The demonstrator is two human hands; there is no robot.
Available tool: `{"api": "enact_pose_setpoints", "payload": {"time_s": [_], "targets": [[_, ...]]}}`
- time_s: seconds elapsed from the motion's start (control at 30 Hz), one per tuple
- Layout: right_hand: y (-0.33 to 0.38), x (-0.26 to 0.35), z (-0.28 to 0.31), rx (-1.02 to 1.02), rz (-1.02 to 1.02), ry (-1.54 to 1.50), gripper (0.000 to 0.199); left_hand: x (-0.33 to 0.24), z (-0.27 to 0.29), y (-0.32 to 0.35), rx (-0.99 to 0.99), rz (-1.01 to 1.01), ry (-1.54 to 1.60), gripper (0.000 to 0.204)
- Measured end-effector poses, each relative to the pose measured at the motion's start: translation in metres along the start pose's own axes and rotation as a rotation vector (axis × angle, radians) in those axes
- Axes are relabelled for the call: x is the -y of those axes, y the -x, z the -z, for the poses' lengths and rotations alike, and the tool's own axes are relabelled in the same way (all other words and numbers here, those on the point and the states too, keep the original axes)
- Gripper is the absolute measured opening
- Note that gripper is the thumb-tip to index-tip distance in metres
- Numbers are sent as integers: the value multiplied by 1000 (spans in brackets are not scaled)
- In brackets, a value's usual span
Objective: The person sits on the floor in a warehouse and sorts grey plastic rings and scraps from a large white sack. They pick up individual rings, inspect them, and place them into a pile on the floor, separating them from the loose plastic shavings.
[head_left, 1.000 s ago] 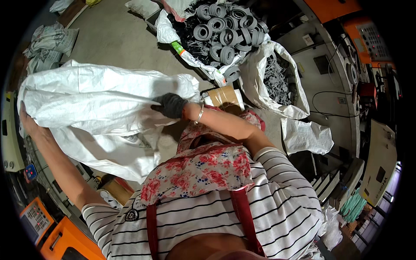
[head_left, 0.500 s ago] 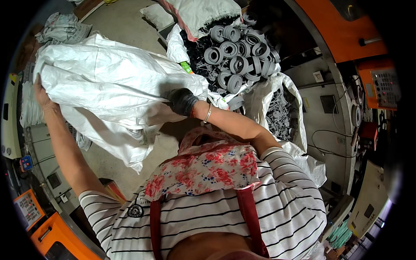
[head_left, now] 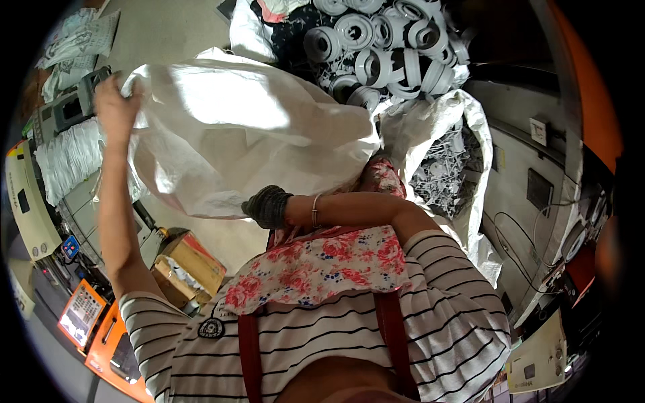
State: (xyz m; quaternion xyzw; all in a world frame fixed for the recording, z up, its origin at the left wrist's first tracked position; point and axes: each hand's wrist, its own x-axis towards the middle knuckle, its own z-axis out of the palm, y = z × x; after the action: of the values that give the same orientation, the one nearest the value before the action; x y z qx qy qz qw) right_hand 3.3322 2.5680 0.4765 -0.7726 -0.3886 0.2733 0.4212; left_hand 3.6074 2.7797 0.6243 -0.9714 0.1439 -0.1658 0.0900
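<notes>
A big white woven sack (head_left: 248,134) is spread out in front of me, its mouth held wide. My bare left hand (head_left: 117,107) is closed on the sack's far left edge, a little blurred. At the near rim, close to my apron (head_left: 316,269), my right hand (head_left: 269,207) in a dark knitted glove is curled round the sack's edge. Its fingertips are partly hidden. What the sack holds, if anything, does not show.
Grey plastic rings (head_left: 373,64) lie heaped beyond the sack. Right of it stands an open white sack (head_left: 480,144) of thin grey plastic scraps. An open cardboard box (head_left: 191,265) sits at lower left. Machine cabinets (head_left: 531,181) flank both sides, with loose cables at right.
The sack has been pulled nearer and spread wider. My right hand has come down toward my apron, and my left hand has shifted rightward. The whole view has tilted too.
</notes>
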Motion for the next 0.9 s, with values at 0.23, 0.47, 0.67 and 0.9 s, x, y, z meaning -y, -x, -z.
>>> {"api": "enact_pose_setpoints", "payload": {"time_s": [0.23,0.47,0.67,0.9], "targets": [[-35,-57,8,-119,112,-162,33,-245,-195,89,1422,1139,1202,105],[125,-254,28,-896,-665,-140,29,-117,-434,176,1140,569,927,29],[216,-466,-66,-417,-1163,123,20,-94,-486,10,594,1155,1511,18],[154,-560,-142,-206,-1422,-17,25,-161,-536,-57,522,983,1815,68]]}}
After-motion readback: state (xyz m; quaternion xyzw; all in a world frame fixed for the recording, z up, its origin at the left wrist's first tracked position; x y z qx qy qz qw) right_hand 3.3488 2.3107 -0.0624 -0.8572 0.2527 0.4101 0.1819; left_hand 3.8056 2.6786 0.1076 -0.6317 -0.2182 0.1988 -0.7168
